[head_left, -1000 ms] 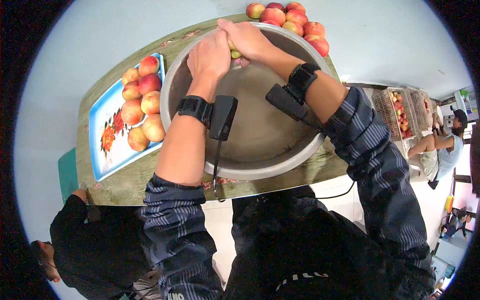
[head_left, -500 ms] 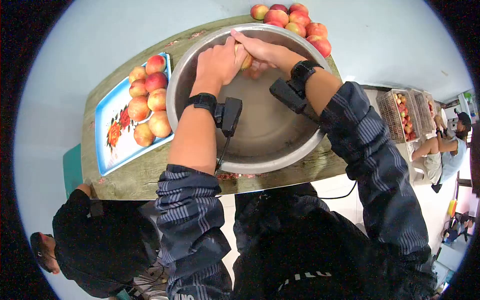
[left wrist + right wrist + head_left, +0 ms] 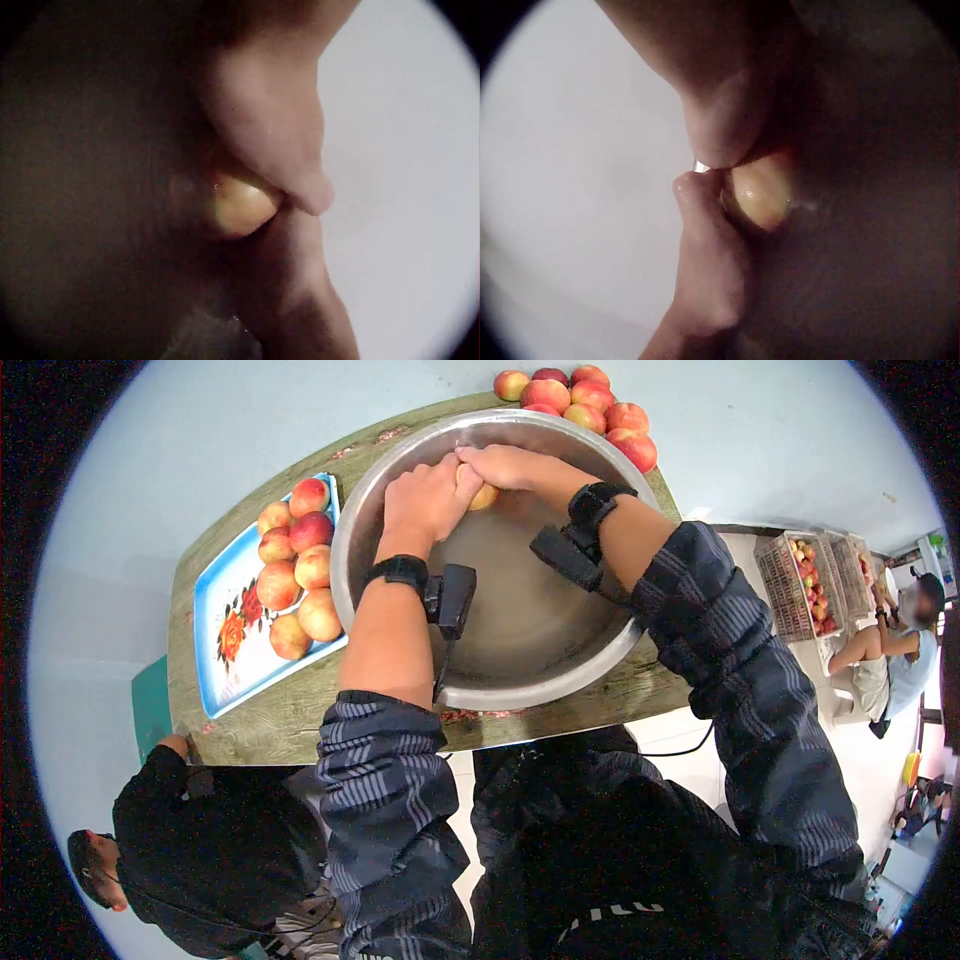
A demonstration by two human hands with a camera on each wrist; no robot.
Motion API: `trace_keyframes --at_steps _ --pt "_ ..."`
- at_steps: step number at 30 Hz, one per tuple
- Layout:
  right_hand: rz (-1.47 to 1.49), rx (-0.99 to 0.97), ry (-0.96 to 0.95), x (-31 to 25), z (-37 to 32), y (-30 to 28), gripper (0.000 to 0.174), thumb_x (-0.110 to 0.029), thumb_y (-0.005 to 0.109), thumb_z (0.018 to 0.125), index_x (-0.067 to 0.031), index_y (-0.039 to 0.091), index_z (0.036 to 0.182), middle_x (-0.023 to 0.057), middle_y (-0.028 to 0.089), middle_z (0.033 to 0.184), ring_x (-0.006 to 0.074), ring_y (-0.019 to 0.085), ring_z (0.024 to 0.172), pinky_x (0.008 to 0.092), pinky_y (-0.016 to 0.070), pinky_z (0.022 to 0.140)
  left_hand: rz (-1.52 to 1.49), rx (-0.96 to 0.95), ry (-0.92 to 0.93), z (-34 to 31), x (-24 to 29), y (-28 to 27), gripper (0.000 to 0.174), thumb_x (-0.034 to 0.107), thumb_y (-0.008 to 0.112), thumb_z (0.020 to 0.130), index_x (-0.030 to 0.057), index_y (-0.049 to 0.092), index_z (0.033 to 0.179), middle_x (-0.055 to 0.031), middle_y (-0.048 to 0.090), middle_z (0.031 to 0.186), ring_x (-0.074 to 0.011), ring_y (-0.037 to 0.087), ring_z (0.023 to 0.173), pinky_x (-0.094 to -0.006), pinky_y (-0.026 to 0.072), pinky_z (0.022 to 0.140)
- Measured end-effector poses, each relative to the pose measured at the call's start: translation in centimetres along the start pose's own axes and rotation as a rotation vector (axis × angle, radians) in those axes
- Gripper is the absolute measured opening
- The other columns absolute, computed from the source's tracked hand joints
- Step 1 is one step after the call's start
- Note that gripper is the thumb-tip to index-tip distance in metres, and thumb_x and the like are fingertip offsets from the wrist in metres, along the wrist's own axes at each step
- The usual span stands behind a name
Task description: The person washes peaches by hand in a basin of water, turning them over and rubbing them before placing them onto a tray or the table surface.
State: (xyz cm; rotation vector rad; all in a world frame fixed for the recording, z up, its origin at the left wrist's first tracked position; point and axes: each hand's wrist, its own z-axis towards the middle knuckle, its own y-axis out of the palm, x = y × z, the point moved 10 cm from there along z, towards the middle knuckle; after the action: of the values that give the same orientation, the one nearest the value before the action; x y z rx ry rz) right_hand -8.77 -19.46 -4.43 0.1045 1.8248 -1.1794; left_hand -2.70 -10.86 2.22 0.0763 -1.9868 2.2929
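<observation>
Holding a yellow, red-blushed fruit (image 3: 485, 497) at the water (image 3: 545, 595) in the far part of the metal basin (image 3: 530, 699), clamped between left grip (image 3: 425, 502) and right grip (image 3: 507, 465), with thumbs close together. Cannot make out the underside of the hold. Seems to call for rubbing the skin in the water: best to turn the fruit slowly, work into the stem hollow, press lightly to avoid bruising or a slip, and stay low to limit splashing. Just left of the basin, on the wooden surface (image 3: 580, 722), a blue-rimmed tray (image 3: 235, 678) with eight fruits along the side nearest the basin. Past the far right rim, a heap of redder fruits (image 3: 593, 398). Well off to the right, a crate (image 3: 776, 588) with more fruit inside.
</observation>
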Motion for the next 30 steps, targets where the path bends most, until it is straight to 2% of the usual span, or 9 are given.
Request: trace_keyframes --at_steps 3,7,10,12,15,19,23,26,30 --pt "0.532 -0.031 0.144 -1.5 -3.7 0.5 0.057 -0.046 0.027 0.103 -0.0033 0.059 0.122 0.0203 0.065 0.112 0.0358 0.066 0.094 0.0488 0.0534 0.085 0.022 0.009 -0.066 -0.1 0.6 -1.2 0.051 0.048 0.028 0.099 0.0095 0.057 0.115 -0.0262 0.067 0.105 -0.0452 0.063 0.100 -0.0562 0.0485 0.089" --pt "0.515 -0.115 0.209 -2.3 -4.8 0.5 0.053 -0.048 0.030 0.101 -0.0058 0.058 0.116 0.0153 0.064 0.102 0.0284 0.065 0.079 0.0432 0.0550 0.064 -0.104 0.022 -0.100 0.5 -0.7 0.1 0.051 0.049 0.030 0.100 0.0075 0.057 0.112 -0.0257 0.067 0.105 -0.0451 0.063 0.101 -0.0546 0.0484 0.090" --pt "0.411 -0.081 0.217 -1.7 -4.3 -0.3 0.051 -0.050 0.032 0.098 -0.0066 0.058 0.106 0.0133 0.063 0.090 0.0235 0.061 0.066 0.0379 0.0505 0.054 -0.643 0.065 -0.081 1.5 -2.1 2.1 0.054 0.052 0.032 0.096 0.0078 0.059 0.111 -0.0249 0.068 0.106 -0.0439 0.064 0.101 -0.0527 0.0477 0.088" --pt "0.392 -0.048 0.207 -2.1 -4.2 -1.0 0.050 -0.052 0.033 0.095 -0.0088 0.057 0.092 0.0089 0.060 0.074 0.0169 0.055 0.051 0.0292 0.0448 0.044 -0.489 0.176 0.005 2.0 -2.1 1.0 0.053 0.053 0.035 0.096 0.0079 0.059 0.110 -0.0243 0.068 0.105 -0.0438 0.063 0.101 -0.0523 0.0472 0.088" --pt "0.553 -0.088 0.216 -3.1 -3.8 -0.4 0.048 -0.049 0.033 0.094 -0.0081 0.056 0.086 0.0083 0.057 0.066 0.0174 0.053 0.048 0.0276 0.0415 0.041 -0.390 0.262 -0.064 1.1 -2.4 -0.8 0.053 0.055 0.039 0.094 0.0083 0.058 0.110 -0.0238 0.069 0.100 -0.0431 0.064 0.099 -0.0521 0.0475 0.085" --pt "0.769 -0.136 0.245 -3.4 -3.9 0.3 0.047 -0.048 0.036 0.091 -0.0059 0.057 0.083 0.0085 0.060 0.069 0.0167 0.055 0.049 0.0269 0.0432 0.041 -0.195 0.240 -0.076 0.0 -0.1 -3.6 0.049 0.052 0.044 0.095 0.0092 0.056 0.116 -0.0255 0.068 0.098 -0.0441 0.064 0.096 -0.0540 0.0481 0.081" --pt "0.760 0.060 0.172 -5.0 -5.2 -2.1 0.047 -0.049 0.038 0.089 -0.0073 0.058 0.085 0.0065 0.061 0.069 0.0161 0.056 0.049 0.0263 0.0434 0.040 -0.221 0.337 -0.061 -0.3 0.4 -4.8 0.050 0.054 0.045 0.094 0.0106 0.057 0.115 -0.0255 0.068 0.096 -0.0443 0.065 0.094 -0.0545 0.0489 0.079" --pt "0.779 -0.031 0.160 -5.0 -4.6 -1.9 0.045 -0.050 0.039 0.089 -0.0091 0.059 0.085 0.0043 0.060 0.068 0.0142 0.054 0.048 0.0245 0.0412 0.039 -0.261 0.395 -0.047 -0.4 0.4 -5.6 0.051 0.054 0.045 0.094 0.0093 0.058 0.115 -0.0248 0.069 0.096 -0.0445 0.065 0.093 -0.0545 0.0491 0.079" --pt "0.809 0.048 0.136 -4.6 -3.6 -1.6 0.046 -0.048 0.035 0.091 -0.0081 0.059 0.087 0.0064 0.055 0.061 0.0158 0.051 0.043 0.0281 0.0394 0.038 -0.292 0.343 -0.107 -0.1 -0.1 -5.2 0.051 0.051 0.040 0.096 0.0071 0.057 0.117 -0.0258 0.068 0.101 -0.0456 0.063 0.097 -0.0544 0.0477 0.084"
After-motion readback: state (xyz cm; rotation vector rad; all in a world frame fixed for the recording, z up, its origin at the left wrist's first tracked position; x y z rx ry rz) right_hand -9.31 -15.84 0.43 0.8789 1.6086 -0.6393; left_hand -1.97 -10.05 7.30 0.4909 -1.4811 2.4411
